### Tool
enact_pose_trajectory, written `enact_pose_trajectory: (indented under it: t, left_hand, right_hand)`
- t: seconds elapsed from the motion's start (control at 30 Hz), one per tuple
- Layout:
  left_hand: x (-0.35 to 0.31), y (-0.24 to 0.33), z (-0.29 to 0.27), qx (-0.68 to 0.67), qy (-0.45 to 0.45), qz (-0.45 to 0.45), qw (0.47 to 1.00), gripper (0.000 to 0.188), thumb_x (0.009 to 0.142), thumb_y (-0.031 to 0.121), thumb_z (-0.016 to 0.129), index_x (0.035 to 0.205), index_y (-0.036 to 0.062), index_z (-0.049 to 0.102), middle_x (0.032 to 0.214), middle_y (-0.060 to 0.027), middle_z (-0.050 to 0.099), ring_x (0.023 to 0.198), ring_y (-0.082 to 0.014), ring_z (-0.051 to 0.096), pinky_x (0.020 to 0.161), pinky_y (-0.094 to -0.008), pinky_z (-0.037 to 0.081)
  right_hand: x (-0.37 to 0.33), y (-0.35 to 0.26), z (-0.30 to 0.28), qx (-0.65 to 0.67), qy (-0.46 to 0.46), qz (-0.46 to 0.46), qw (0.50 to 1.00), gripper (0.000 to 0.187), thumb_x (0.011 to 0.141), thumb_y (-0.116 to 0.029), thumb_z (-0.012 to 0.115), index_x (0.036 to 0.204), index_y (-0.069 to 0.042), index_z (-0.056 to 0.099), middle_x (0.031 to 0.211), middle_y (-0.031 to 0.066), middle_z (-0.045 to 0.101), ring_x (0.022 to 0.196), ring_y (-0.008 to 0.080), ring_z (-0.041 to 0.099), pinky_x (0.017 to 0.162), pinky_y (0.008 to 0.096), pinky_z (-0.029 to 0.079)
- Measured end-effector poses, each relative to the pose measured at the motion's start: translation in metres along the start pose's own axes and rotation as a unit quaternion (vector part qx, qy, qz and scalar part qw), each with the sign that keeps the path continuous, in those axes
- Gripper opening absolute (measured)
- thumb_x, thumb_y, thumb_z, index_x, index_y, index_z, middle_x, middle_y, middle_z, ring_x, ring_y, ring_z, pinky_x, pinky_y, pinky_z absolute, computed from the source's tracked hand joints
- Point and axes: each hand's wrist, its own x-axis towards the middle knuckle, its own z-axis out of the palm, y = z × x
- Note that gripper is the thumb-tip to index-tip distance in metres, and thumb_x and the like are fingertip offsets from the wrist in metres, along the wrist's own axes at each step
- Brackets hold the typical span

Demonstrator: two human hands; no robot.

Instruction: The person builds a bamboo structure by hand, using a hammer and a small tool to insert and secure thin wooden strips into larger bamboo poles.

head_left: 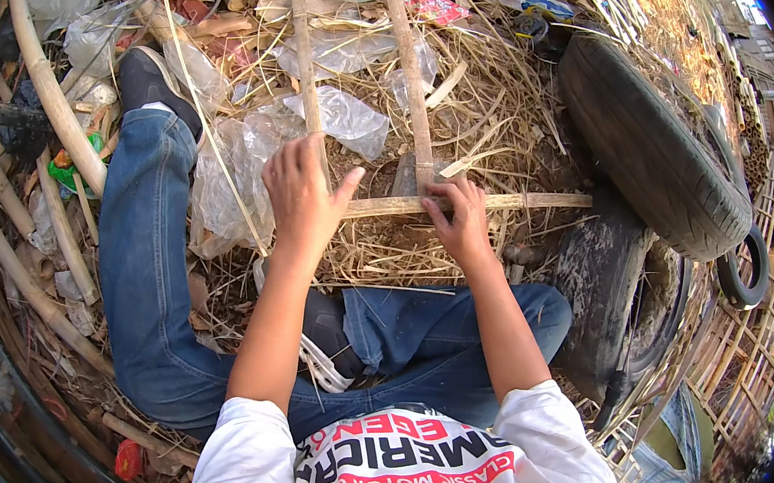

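The person's right hand [458,210], toward 2 o'clock, appeared to pinch the pale flat bamboo crosspiece [521,200] where it met the right one of 2 long brown bamboo strips [408,67] running toward 12 o'clock; the left hand [300,194], toward 10 o'clock, was spread at the left strip [306,69], though whether it touched could not be told. The corner could have skewed if the left strip went unsteadied; a split edge could have cut the bare fingers; the crosspiece could have snagged near the black rubber tyre [648,140] toward 3 o'clock. Pale straw-like shavings [506,113] and crumpled clear plastic bags [354,121] littered the ground; outdoors, a curved tan bamboo pole [56,98] lay toward 10 o'clock, a bamboo lattice [756,314] toward 4.
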Motion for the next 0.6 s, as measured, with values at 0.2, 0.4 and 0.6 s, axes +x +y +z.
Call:
enact_pose_trajectory:
  t: [0.2,0.4,0.6]
  left_hand:
    - [-0.016,0.058,0.018,0.017,-0.235,0.122,0.964,0.063,0.083,0.042,0.071,0.123,-0.0017,0.049,0.113,-0.0184,0.061,0.111,-0.0321,0.057,0.093,-0.0422,0.043]
    - [-0.019,0.052,0.047,0.057,-0.252,0.16,0.953,0.05,0.083,0.042,0.07,0.105,-0.0001,0.054,0.09,-0.0147,0.068,0.092,-0.0313,0.063,0.08,-0.0418,0.047]
    - [-0.018,0.05,0.047,0.097,-0.247,0.208,0.942,0.051,0.08,0.046,0.071,0.1,0.0018,0.056,0.093,-0.0131,0.064,0.094,-0.0281,0.06,0.082,-0.0397,0.043]
  right_hand:
    - [-0.002,0.001,0.006,-0.005,0.022,-0.031,0.999,0.028,0.082,-0.016,0.073,0.105,-0.007,0.061,0.097,0.0097,0.061,0.092,0.0295,0.056,0.084,0.0411,0.039]
    - [-0.003,0.006,0.006,-0.002,0.026,-0.048,0.998,0.033,0.081,-0.016,0.073,0.109,-0.005,0.058,0.098,0.0117,0.06,0.092,0.032,0.055,0.084,0.0426,0.041]
    - [-0.005,0.005,-0.01,0.023,-0.025,-0.083,0.996,0.038,0.08,-0.012,0.072,0.114,-0.004,0.058,0.103,0.014,0.059,0.096,0.0339,0.054,0.088,0.0431,0.041]
